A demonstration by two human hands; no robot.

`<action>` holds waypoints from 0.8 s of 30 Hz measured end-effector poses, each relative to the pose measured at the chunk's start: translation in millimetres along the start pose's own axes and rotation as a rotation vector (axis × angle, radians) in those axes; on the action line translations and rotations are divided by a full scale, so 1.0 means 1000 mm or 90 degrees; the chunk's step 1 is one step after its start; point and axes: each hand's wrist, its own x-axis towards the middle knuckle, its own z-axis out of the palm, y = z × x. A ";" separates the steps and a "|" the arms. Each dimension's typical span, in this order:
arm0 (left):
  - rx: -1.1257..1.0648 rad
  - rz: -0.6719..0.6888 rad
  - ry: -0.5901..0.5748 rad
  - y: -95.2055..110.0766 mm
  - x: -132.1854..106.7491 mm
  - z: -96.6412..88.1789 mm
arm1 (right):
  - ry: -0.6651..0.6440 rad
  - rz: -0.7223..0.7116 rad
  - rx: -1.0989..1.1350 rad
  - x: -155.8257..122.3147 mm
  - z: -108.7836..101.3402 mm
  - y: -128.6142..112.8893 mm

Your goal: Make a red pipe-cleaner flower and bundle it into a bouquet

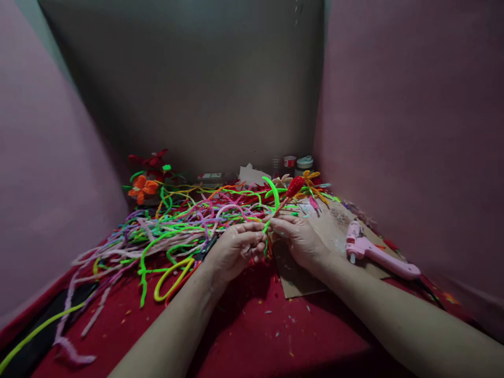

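Observation:
My left hand [236, 247] and my right hand [297, 236] meet at the middle of the red table [252, 325], fingers pinched on a green pipe cleaner [272, 202]. It curls up from between them beside a thin stem topped by a red pipe-cleaner bud [295, 185]. My right hand holds that stem's lower end. A heap of loose pipe cleaners [173, 220] in many colours lies just left of my hands, touching my left fingers.
A pink glue gun [374, 252] lies on a cardboard sheet [299, 273] at the right. An orange pipe-cleaner flower [142, 188] and red ones stand back left. Small jars [297, 163] sit by the back wall. Pink walls close both sides.

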 end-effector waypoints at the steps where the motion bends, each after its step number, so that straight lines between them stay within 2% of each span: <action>1: -0.002 -0.001 0.007 0.000 0.000 0.000 | 0.002 0.000 0.000 0.000 0.000 0.000; 13: 0.004 -0.015 0.043 0.002 -0.001 0.006 | 0.016 0.014 -0.009 -0.002 0.000 0.001; 24: 0.122 -0.056 0.087 -0.001 0.000 0.012 | 0.029 -0.020 -0.081 -0.007 0.007 -0.001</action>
